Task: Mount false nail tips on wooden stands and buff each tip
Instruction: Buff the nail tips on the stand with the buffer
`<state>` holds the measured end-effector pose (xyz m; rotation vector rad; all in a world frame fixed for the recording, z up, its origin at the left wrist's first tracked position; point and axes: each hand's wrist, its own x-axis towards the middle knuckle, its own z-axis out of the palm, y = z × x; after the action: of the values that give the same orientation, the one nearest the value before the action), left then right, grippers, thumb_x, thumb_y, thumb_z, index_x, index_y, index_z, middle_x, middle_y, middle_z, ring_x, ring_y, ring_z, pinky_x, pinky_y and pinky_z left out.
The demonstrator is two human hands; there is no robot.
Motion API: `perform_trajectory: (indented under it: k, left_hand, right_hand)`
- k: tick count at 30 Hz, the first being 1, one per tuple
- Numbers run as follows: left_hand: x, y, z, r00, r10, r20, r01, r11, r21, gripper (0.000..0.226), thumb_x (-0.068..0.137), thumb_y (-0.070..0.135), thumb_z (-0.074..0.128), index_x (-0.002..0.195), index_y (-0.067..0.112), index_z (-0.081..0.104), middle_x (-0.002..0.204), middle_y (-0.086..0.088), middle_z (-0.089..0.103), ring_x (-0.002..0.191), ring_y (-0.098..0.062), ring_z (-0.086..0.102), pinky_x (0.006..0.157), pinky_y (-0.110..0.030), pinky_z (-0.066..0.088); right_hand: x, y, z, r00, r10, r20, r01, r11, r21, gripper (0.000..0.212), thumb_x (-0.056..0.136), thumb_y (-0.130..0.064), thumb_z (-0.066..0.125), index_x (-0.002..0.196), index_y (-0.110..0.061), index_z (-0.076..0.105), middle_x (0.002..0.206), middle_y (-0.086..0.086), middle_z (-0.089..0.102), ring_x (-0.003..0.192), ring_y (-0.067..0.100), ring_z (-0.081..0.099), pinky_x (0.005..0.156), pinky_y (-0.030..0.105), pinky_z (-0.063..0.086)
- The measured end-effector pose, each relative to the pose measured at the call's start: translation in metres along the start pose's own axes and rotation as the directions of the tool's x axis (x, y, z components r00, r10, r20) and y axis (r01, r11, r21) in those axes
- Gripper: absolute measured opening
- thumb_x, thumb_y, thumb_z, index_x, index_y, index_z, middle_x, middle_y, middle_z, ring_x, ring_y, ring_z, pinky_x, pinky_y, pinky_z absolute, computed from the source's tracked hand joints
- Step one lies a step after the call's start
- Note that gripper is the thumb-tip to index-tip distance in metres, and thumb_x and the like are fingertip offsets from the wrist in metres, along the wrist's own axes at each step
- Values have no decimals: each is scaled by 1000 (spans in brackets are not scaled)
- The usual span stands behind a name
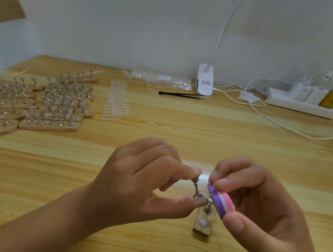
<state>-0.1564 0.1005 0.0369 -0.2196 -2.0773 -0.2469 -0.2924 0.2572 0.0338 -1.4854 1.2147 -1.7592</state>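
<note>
Metal stand peg [196, 188] pinched by left fingers [189, 170]; right fingers [227, 182] pinch purple-pink buffer [220, 202].

Bare tabletop through the middle; clutter at left, back and right.

A wide band of bare table [214, 137] crosses mid-frame, with more bare wood along the bottom edge. At lower centre the left hand [142, 178], pinching a metal holder [196, 187], and the right hand [257, 205], gripping a buffer block [222, 202], close the way over the single wooden stand [204, 221]. The packed wooden stands [34, 102] fill the left, with strips of nail tips [115, 102] just beside them. Along the back edge lie a bag of tips [160, 79], a black brush [179, 94] and a clip lamp [204, 81]. At upper right sits a power strip [299, 104], and white cables [291, 129] trail down the right side.
</note>
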Motion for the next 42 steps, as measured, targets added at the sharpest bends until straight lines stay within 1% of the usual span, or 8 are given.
perform_trajectory:
  k: [7, 10, 13, 16, 20, 23, 26, 42]
  left_hand:
    - [0, -1, -1, 1000, -8, 2, 8, 1000, 4, 27, 86, 30, 75, 96, 12, 58, 57, 0, 52, 63, -5, 43, 70, -12, 35]
    - [-1, -1, -1, 1000, 10, -4, -10, 1000, 22, 28, 83, 28, 77, 96, 12, 58, 56, 1, 51, 64, -5, 43, 70, -12, 35]
    - [0, -1, -1, 1000, 23, 0, -23, 999, 24, 27, 86, 30, 74, 96, 12, 58, 57, 0, 52, 64, -6, 43, 69, -12, 34]
    - [1, 0, -1, 999, 42, 2, -42, 998, 47, 27, 85, 28, 76, 95, 10, 58, 58, 1, 51, 64, -7, 43, 73, -12, 33]
    - [1, 1, -1, 999, 34, 12, -35, 999, 19, 26, 88, 31, 71, 96, 10, 58, 57, 0, 52, 63, -7, 43, 70, -13, 34]
    - [1, 2, -1, 1000, 27, 3, -27, 999, 21, 28, 85, 30, 76, 96, 11, 58, 57, 0, 51, 63, -6, 42, 70, -13, 34]
    - [1, 1, -1, 999, 34, -1, -34, 999, 29, 27, 86, 30, 75, 96, 11, 58, 56, 0, 52, 64, -6, 42, 69, -14, 34]
    - [2, 3, -4, 1000, 22, -10, -22, 1000, 6, 30, 84, 30, 76, 97, 11, 57, 55, -1, 52, 62, -6, 42, 62, -16, 38]
  right_hand:
    - [-1, 3, 1, 1000, -1, -18, 0, 1000, -31, 26, 80, -34, 76, 98, -17, 67, 100, 3, 62, 89, 15, 62, 77, 21, 50]
    - [-1, 2, 1, 995, 92, -46, -92, 996, 4, 33, 76, -48, 77, 96, -22, 70, 100, 0, 65, 90, 15, 64, 76, 23, 53]
    - [-3, 3, 3, 999, -24, -32, 23, 999, -32, 26, 84, -38, 74, 100, -19, 67, 102, 3, 62, 92, 20, 62, 81, 25, 51]
    - [-1, 3, 1, 998, 34, -48, -36, 998, -43, 28, 82, -42, 75, 99, -22, 68, 101, 1, 62, 92, 19, 63, 82, 23, 51]
    - [-2, 3, 1, 999, -43, -7, 42, 997, -57, 23, 85, -35, 73, 101, -20, 67, 102, 3, 60, 94, 20, 61, 85, 25, 49]
    - [1, 3, -1, 997, 42, -57, -41, 999, 13, 24, 80, -38, 76, 96, -22, 70, 100, 0, 64, 94, 14, 63, 81, 21, 51]
    - [-1, 3, 0, 999, -22, -34, 24, 999, 46, 24, 83, -33, 74, 100, -18, 68, 103, 5, 62, 94, 16, 61, 80, 23, 51]
    - [-1, 5, 9, 992, 85, -97, -73, 989, 125, 35, 79, -44, 77, 96, -16, 66, 101, 6, 64, 88, 17, 63, 73, 25, 52]
